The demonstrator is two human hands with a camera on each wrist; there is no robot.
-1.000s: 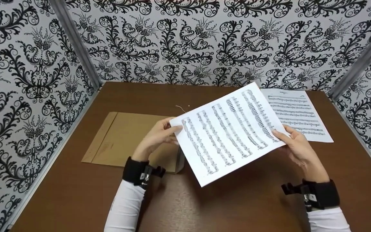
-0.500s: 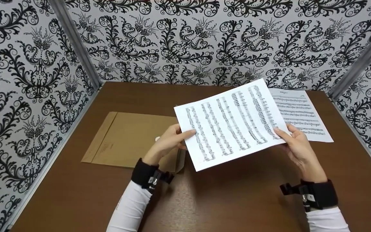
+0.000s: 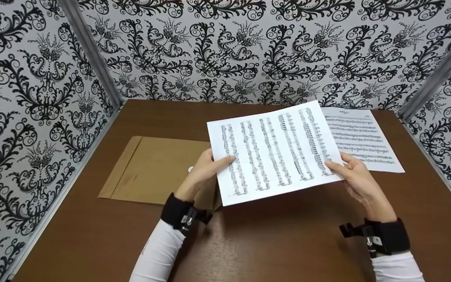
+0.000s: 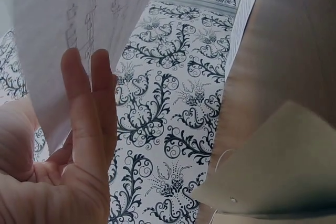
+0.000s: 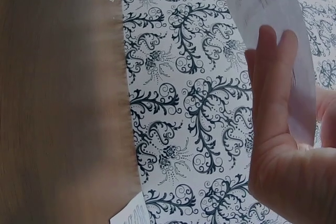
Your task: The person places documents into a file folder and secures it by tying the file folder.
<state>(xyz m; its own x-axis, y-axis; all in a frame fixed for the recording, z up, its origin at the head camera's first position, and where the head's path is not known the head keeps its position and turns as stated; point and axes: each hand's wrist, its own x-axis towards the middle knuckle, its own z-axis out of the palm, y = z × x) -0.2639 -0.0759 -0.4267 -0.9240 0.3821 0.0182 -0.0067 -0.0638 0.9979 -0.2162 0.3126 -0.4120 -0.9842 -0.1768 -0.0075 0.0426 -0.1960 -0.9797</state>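
Note:
A sheet of printed music [image 3: 274,156] is held above the table, turned sideways so its staves run nearly up and down. My left hand [image 3: 203,172] pinches its left edge, thumb on the printed face and fingers behind. At the right edge my right hand [image 3: 360,182] grips it the same way. In the left wrist view, fingers [image 4: 86,108] lie against the back of the sheet [image 4: 68,30]. The right wrist view likewise has fingers [image 5: 273,82] behind the paper [image 5: 302,87].
A brown kraft envelope [image 3: 159,168] lies on the table [image 3: 264,243] at the left, partly behind my left hand. Another sheet of music [image 3: 366,137] lies flat at the back right. Patterned walls [image 3: 225,51] enclose the table behind and at the sides.
The held sheet has turned clockwise, its lower edge now closer to level. My left hand has shifted right and its thumb lies lower along the edge. The right hand has barely moved.

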